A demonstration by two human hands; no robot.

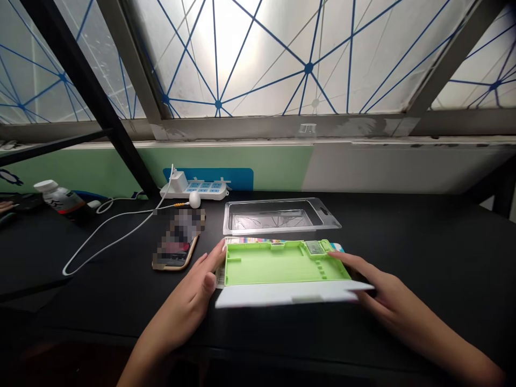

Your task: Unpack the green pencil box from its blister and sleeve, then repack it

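Note:
A light green pencil case (264, 263) lies open in front of me, its shallow tray facing up. Its white lid (290, 295) hangs toward me along the near edge. A small clear window sits in the tray's far right corner. My left hand (189, 301) grips the case's left end, the thumb showing on the near side. Closed on the right end is my right hand (379, 293), index finger on the tray's corner, other fingers partly hidden by the lid. Patterned printing shows at the case's far edge.
Behind the case lies a clear plastic package shell (278, 232). To the left are a phone (177, 242), a white cable (86, 252), a power strip (205, 189) and a white-capped bottle (60, 198). A black slanted post (86, 91) stands by the window.

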